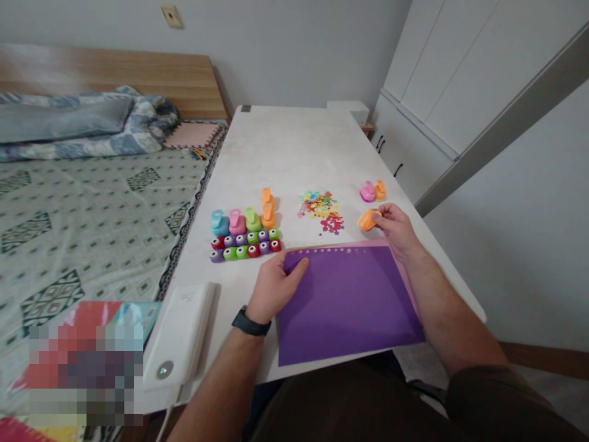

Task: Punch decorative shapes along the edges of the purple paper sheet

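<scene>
A purple sheet of paper (350,307) lies at the table's near edge, with a row of small punched holes along its far side. My left hand (276,282) pinches its far left corner, thumb on top and fingers underneath. Edges of pink and green sheets peek out from beneath it. Just beyond the far right corner, my right hand (398,227) grips an orange paper punch (368,220) between thumb and fingers. Colourful punched-out paper confetti (319,202) is heaped left of that punch, with red and purple pieces (332,223) at its near side.
Several small punches (246,245) stand in rows at the left, with larger ones (237,221) behind. A pink punch (367,191) and another orange punch (380,190) sit at the right edge. A white device (184,331) with a cable occupies the near left corner; a bed (115,215) adjoins the table.
</scene>
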`<state>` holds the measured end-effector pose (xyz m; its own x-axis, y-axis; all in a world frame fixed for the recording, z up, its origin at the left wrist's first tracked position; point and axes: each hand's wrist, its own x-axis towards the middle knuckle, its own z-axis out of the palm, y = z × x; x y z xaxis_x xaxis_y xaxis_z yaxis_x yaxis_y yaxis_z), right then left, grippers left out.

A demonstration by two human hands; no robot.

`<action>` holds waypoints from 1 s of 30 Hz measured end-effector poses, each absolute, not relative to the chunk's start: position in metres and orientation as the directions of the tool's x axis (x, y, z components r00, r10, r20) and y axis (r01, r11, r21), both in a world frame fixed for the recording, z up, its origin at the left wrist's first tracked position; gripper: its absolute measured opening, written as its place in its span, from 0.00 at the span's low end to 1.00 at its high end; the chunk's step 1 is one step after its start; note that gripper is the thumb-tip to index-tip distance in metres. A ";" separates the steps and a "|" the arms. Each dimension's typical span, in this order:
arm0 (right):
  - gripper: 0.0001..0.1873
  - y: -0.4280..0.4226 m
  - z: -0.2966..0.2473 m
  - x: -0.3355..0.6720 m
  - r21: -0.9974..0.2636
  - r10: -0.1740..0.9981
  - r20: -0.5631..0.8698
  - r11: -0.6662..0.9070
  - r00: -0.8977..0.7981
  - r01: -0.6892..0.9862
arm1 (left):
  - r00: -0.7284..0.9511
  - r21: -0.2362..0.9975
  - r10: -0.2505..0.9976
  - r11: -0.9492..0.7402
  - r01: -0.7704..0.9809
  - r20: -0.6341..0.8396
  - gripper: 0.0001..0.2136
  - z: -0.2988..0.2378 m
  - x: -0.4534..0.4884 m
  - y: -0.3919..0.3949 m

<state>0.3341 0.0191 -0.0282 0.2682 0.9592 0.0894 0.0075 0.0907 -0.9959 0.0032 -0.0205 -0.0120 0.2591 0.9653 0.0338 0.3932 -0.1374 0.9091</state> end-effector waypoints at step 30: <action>0.18 0.006 -0.014 0.323 -0.988 0.993 -0.097 -0.089 0.064 -0.126 | 0.411 0.825 0.912 -0.225 0.518 -0.009 0.14 -0.010 0.003 -0.023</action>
<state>0.3230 0.0063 -0.0136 0.0640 0.9932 -0.0975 -0.1256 -0.0889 -0.9881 0.0025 -0.0232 -0.0105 0.4106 0.9118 -0.0094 0.5179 -0.2246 0.8254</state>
